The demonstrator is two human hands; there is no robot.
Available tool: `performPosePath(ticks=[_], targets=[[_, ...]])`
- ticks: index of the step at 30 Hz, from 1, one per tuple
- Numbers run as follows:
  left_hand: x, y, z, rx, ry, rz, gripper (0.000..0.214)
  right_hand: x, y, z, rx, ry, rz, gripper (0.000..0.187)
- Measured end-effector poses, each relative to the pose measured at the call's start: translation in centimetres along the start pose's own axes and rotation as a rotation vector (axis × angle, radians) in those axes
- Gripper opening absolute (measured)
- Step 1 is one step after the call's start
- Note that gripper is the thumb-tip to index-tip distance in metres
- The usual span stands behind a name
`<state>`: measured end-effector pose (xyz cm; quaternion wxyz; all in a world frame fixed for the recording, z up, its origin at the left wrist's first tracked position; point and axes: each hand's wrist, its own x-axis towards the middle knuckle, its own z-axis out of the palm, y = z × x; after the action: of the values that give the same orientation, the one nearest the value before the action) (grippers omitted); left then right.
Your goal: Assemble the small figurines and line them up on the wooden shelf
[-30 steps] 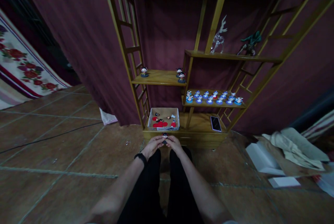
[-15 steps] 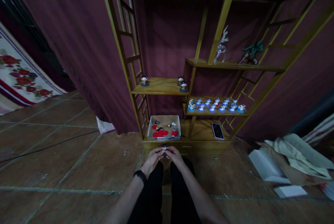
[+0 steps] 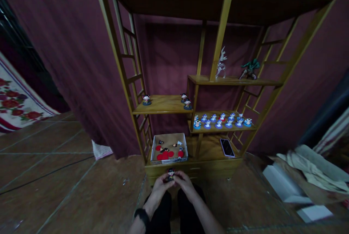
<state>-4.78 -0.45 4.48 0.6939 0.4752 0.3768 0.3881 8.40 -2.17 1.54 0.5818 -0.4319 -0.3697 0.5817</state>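
Observation:
A small dark-haired figurine [image 3: 171,173] is upright between my two hands, just in front of the shelf unit's base. My left hand [image 3: 160,186] has its fingers closed on one side of it. The fingers of my right hand [image 3: 184,182] pinch it from the other side. Beyond them, a shallow open box [image 3: 186,146] holds several red discs and small loose figurine parts. Three similar figurines stand on the middle-left shelf [image 3: 163,104]: one figurine [image 3: 146,100] at its left end, two close together at the right, the front figurine [image 3: 187,104] nearer me.
Rows of blue and purple figurines [image 3: 218,123] fill the lower right shelf. A phone [image 3: 227,148] lies below them. Above stand a clear deer ornament [image 3: 221,67] and a green figure [image 3: 250,69]. White boxes [image 3: 285,183] and cloth lie on the floor at right.
The view has tilted upward, so the shelves sit lower in the picture and more of the top shows. Both hands still hold the figurine, which has stayed in front of the base.

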Motion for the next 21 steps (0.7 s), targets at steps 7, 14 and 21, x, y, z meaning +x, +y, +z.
performPosePath(ticks=[7, 14, 21], targets=[[-0.1, 0.9, 0.6, 0.032, 0.083, 0.057, 0.043, -1.6, -1.1, -0.9, 0.052, -0.087, -0.019, 0.040], [-0.4, 1.5, 1.3, 0.147, 0.099, 0.064, 0.038, -1.9, -1.5, -1.4, -0.012, -0.084, -0.038, 0.045], [1.4, 11.5, 0.2, 0.181, 0.370, 0.253, 0.048, -2.7, -1.7, -2.3, -0.011, 0.034, -0.027, 0.044]])
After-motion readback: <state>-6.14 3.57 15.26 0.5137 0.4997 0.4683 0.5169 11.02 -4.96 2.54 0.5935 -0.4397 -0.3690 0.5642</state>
